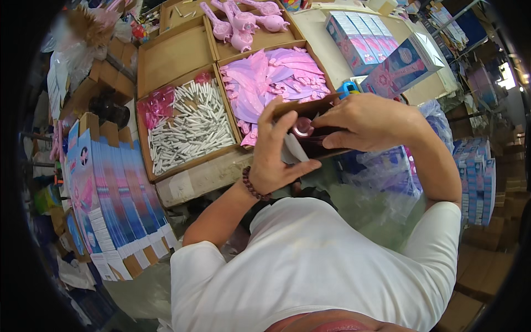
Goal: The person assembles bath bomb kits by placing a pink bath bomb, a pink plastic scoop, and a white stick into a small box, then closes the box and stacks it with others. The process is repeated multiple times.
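An opened cardboard box (299, 109) is held in front of me with its brown inside showing. My left hand (275, 149) grips its left side, thumb low by a white flap (295, 148) and fingers up along the edge. The fingers of my right hand (362, 122) are bent down into the opening. Beside them a shiny pink round part (302, 127) shows inside the box. What the right fingertips hold is hidden. A bead bracelet (253, 185) circles my left wrist.
Shallow cartons hold white sticks (191, 127), pink-purple flat pieces (271, 77) and pink plastic toy bodies (241, 22). Printed boxes (362, 39) stand at the far right, one leaning (401, 66). Flattened boxes (116, 193) are stacked left, plastic-wrapped goods (381, 169) lower right.
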### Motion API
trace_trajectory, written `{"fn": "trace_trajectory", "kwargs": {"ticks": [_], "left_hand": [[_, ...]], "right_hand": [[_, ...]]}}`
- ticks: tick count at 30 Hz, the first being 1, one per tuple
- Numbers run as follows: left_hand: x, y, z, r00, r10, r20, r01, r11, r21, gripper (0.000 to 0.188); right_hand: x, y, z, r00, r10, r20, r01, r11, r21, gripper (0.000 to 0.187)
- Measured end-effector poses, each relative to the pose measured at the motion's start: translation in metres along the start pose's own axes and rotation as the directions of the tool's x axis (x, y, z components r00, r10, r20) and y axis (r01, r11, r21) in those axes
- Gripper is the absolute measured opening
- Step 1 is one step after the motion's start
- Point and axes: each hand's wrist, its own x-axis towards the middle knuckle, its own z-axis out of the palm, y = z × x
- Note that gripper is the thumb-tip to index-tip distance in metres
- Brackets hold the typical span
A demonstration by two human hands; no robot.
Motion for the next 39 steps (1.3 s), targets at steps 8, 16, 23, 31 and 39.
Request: {"fn": "trace_trajectory", "kwargs": {"ticks": [8,16,23,31,39], "left_hand": [[-0.009,0.017,0.02,0.999,0.036,-0.016,-0.036,0.999,-0.018,0.082],[-0.03,0.015,0.004,0.981,-0.195,-0.013,0.195,0.972,0.135,0.059],[-0.029,0.008,0.007,0.941,-0.235,-0.245,0.311,0.886,0.343,0.07],[-0.027,0.038,0.002,0.869,-0.421,-0.26,0.494,0.702,0.513,0.071],[-0.026,0.062,0.035,0.859,-0.433,-0.272,0.511,0.699,0.5,0.074]], "right_hand": [[-0.005,-0.006,0.006,0.962,0.062,0.265,-0.102,0.985,0.141,0.034],[-0.148,0.101,0.016,0.837,0.332,-0.435,0.012,0.783,0.622,0.044],[-0.328,0.351,0.137,0.413,0.853,-0.318,-0.538,0.51,0.671,0.037],[-0.408,0.493,0.381,0.12,0.988,-0.092,-0.915,0.146,0.375,0.054],[-0.399,0.528,0.428,0.19,0.97,-0.154,-0.982,0.187,-0.033,0.041]]}}
